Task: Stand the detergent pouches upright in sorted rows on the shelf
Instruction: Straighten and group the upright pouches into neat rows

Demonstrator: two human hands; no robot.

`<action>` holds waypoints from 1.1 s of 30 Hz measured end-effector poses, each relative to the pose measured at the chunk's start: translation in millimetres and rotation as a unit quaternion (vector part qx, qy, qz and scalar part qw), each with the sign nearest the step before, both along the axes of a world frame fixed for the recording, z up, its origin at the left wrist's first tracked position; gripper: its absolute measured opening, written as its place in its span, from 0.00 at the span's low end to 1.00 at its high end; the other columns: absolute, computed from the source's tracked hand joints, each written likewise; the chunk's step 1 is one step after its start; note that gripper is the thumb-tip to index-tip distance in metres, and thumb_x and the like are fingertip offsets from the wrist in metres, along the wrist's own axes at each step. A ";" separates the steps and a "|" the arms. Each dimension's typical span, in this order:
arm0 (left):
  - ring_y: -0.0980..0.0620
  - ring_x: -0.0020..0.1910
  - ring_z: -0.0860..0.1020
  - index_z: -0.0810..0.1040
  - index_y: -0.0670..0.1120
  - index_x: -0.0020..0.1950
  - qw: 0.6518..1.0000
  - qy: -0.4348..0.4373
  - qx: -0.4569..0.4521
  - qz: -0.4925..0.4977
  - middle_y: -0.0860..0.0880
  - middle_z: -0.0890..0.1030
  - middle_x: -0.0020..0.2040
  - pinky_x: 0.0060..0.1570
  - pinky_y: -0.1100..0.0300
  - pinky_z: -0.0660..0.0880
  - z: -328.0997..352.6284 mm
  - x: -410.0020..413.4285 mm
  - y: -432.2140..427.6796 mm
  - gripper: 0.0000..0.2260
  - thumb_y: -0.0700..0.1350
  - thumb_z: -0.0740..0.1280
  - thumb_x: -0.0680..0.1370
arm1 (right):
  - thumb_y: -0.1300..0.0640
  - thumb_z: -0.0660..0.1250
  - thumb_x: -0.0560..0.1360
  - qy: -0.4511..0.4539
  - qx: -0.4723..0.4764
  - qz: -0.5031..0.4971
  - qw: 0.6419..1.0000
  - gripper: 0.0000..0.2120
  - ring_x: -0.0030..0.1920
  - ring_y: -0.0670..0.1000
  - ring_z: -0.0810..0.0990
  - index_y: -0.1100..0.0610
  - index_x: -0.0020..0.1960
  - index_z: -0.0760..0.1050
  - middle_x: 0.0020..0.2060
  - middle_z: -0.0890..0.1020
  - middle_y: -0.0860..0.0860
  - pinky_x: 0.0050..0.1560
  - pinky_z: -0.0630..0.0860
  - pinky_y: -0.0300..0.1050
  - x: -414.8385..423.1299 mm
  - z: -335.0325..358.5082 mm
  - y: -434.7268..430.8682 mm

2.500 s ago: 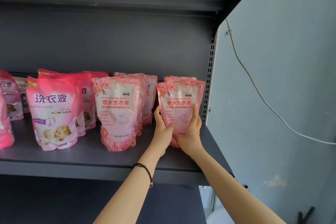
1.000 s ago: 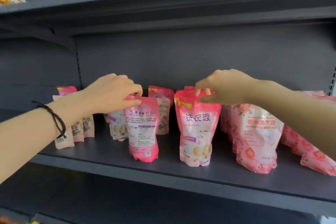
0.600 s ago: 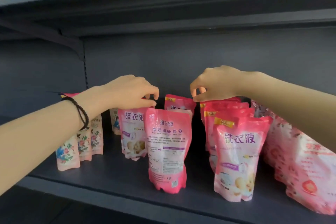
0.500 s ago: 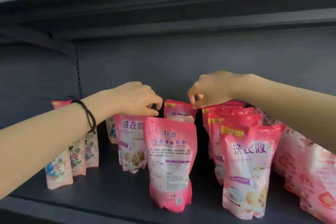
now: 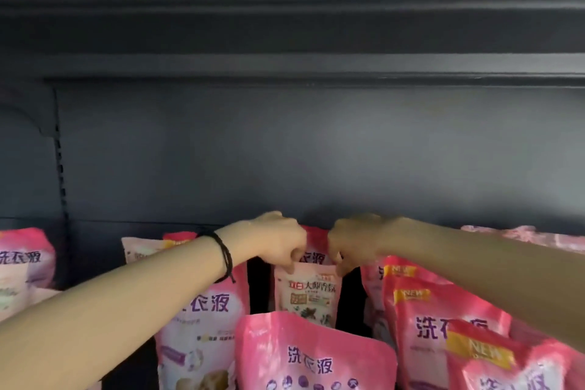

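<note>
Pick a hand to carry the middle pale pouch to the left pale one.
The left hand, probably: both it and the right hand pinch the middle pouch, but it's nearer the left pouch.

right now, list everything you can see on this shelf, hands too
held pouch: one, pale cream with a red logo, upright mid shelf behind the front row
pink pouches: at least six, bright pink, upright to its left, front and right, one behind it
cream pouch: one, only its top shows, behind the left forearm
floral pouches: count unclear, pale pink, far right at the back
shelf: one, dark grey, back panel and a board above
bracelet: one, black, left wrist
left hand: one, pinches the held pouch's top left corner
right hand: one, pinches its top right corner
</note>
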State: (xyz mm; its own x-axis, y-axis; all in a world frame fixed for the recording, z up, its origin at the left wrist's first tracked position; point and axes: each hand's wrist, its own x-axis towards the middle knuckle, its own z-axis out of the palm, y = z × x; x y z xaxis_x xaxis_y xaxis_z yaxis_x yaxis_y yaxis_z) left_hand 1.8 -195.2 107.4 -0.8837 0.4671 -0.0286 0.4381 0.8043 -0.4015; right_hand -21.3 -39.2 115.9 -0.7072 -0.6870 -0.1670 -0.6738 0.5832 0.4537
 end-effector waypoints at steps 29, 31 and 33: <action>0.52 0.43 0.82 0.79 0.45 0.54 0.581 0.059 0.808 -0.082 0.47 0.83 0.48 0.43 0.56 0.80 56.6 250.9 -207.0 0.07 0.45 0.65 0.80 | 0.57 0.65 0.79 -0.217 -0.839 0.052 0.497 0.05 0.35 0.46 0.84 0.56 0.48 0.78 0.38 0.85 0.49 0.32 0.78 0.39 245.5 35.4 -192.5; 0.51 0.43 0.82 0.78 0.43 0.57 0.562 0.049 0.823 -0.069 0.45 0.83 0.49 0.42 0.57 0.80 48.2 262.8 -225.9 0.10 0.47 0.66 0.79 | 0.57 0.65 0.79 -0.224 -0.852 0.042 0.471 0.05 0.34 0.46 0.84 0.57 0.47 0.78 0.37 0.85 0.49 0.32 0.78 0.40 258.5 22.8 -217.3; 0.51 0.43 0.82 0.78 0.42 0.57 0.548 0.038 0.834 -0.052 0.45 0.84 0.49 0.43 0.57 0.80 39.9 273.3 -242.8 0.12 0.49 0.65 0.79 | 0.57 0.64 0.79 -0.217 -0.866 0.037 0.449 0.06 0.33 0.46 0.83 0.58 0.47 0.78 0.36 0.84 0.49 0.31 0.78 0.40 270.6 13.7 -239.5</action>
State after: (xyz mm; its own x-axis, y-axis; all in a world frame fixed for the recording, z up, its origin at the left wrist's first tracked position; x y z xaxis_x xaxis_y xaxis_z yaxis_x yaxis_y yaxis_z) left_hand 275.1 -438.0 147.3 -0.8192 -0.1641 0.5496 0.5493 0.0513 0.8341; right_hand 249.3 -278.7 129.5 -0.8306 -0.0713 0.5522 -0.5263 -0.2235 -0.8204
